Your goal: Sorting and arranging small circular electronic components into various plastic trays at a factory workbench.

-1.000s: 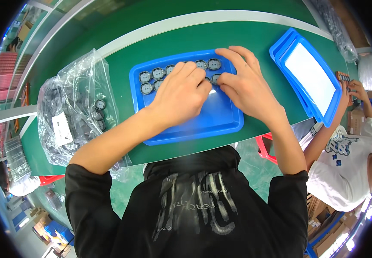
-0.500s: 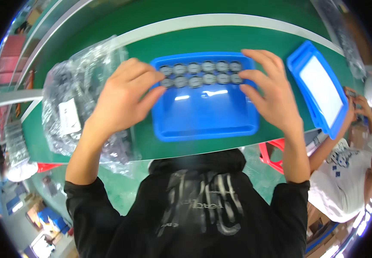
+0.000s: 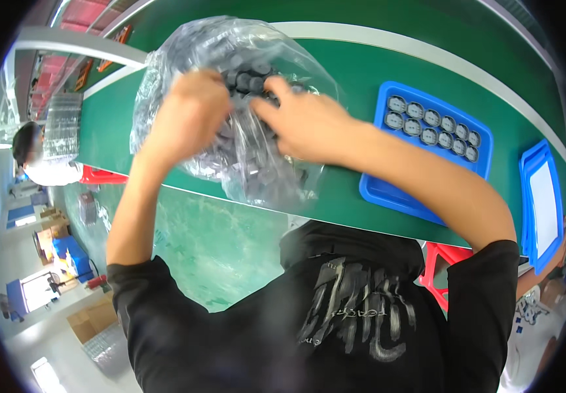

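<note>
A clear plastic bag (image 3: 276, 167) full of small dark round parts (image 3: 250, 80) lies in front of me, its mouth open toward the far side. My left hand (image 3: 198, 114) is at the bag's left part, fingers curled but smeared by motion, so its grip cannot be made out. Over the bag's opening, my right hand (image 3: 309, 124) has thumb and fingers apart beside the dark parts. To the right, a blue tray (image 3: 387, 187) holds two rows of round grey-black parts (image 3: 432, 118) along its far side. My right forearm crosses over the tray's near part.
Farther right, stacked blue trays (image 3: 528, 196) carry a white sheet (image 3: 545, 203). A pale bar (image 3: 80, 44) reaches in at the upper left. The green table's (image 3: 355, 72) near edge runs just before my body. A red stool (image 3: 437, 268) stands below, and another person works at the far right.
Both hands have left the tray and moved left to the bag. The view has turned left, so the bag now lies centrally and the tray at the right.
</note>
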